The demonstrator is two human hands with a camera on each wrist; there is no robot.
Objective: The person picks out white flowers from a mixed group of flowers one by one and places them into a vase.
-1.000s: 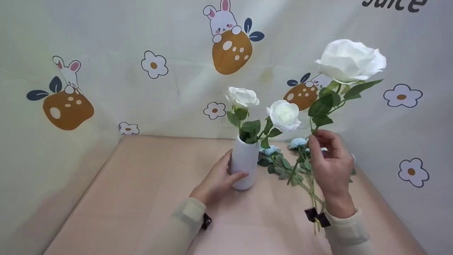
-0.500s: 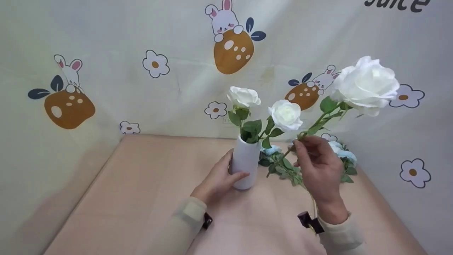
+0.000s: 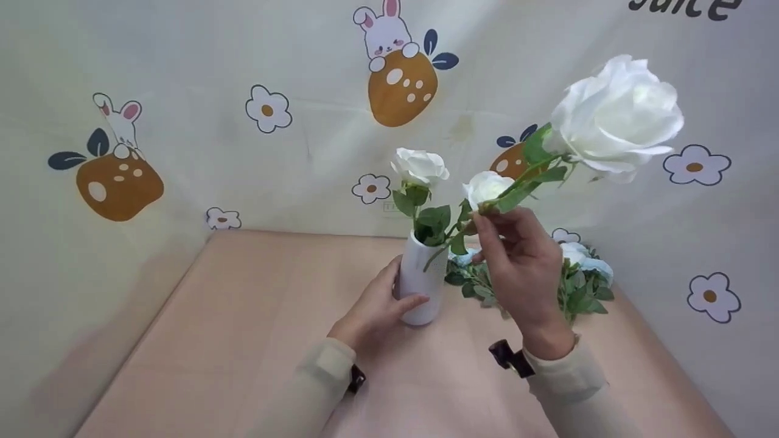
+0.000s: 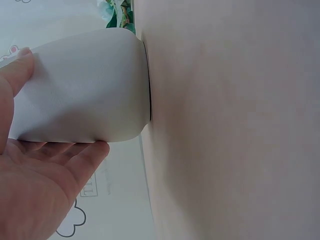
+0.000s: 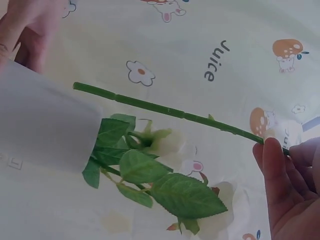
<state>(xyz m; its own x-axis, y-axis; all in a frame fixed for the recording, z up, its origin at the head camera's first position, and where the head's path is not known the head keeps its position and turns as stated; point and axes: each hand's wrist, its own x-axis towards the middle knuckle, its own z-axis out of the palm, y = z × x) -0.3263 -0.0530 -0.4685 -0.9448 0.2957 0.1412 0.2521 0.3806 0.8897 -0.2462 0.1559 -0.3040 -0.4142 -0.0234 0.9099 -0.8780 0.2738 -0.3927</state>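
A white vase (image 3: 419, 283) stands on the table with two white roses in it, one upright (image 3: 420, 167) and one leaning right (image 3: 484, 188). My left hand (image 3: 374, 307) grips the vase from the left, its thumb across the front. In the left wrist view, fingers and thumb lie on opposite sides of the vase (image 4: 85, 90). My right hand (image 3: 526, 274) pinches the stem of a large white rose (image 3: 618, 121), bloom tilted up and right. The bare lower stem (image 5: 170, 111) points toward the vase; its cut end is outside the mouth, overlapping the vase's front in the head view.
Pale blue and white flowers (image 3: 590, 267) with green leaves lie on the table (image 3: 274, 340) at the right, partly behind my right hand. More blue blooms (image 3: 464, 257) show just right of the vase. A printed cloth (image 3: 304, 152) with rabbits and flowers hangs behind the table.
My right hand has moved left with the large rose, which has tilted to the right. Its lower stem end has swung over to the vase. My left hand and the vase stay put.
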